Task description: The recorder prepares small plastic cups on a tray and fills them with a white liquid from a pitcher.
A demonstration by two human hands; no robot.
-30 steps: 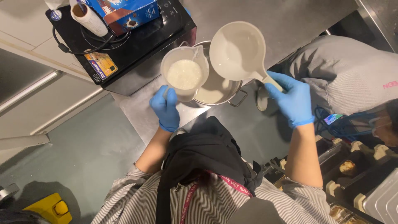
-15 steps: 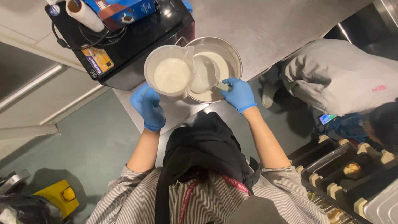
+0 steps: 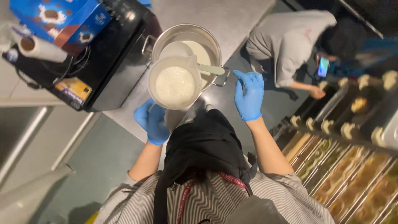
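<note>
- Since half a second ago, the right hand has let go of the ladle and drawn back from the pot; the ladle now lies in the pot by itself, and the measuring jug has stayed over the pot's near edge.
- Head view, left hand: in a blue glove, fingers closed around the jug's handle, which the hand itself mostly hides. The jug sits just above and ahead of this hand.
- Head view, right hand: also in a blue glove, fingers spread and apart, holding nothing. Its fingertips are just beside the end of the ladle's handle; whether they touch it cannot be told.
- Measuring jug: clear plastic, round, nearly full of a thick white, slightly grainy liquid. Its spout points toward the pot and its rim overlaps the pot's rim.
- Pot: shiny steel with two side handles, standing on the steel counter ahead of both hands. It holds a creamy white liquid, and the pale ladle rests across it with the handle reaching toward the right hand.
- Pose: both forearms are bare and reach forward from striped sleeves; the left is bent and raised under the jug, the right stretches straighter with the palm down.
- Left of the left hand a black appliance bears a blue box.
- Beyond the right hand another person in a grey top bends low.
</note>
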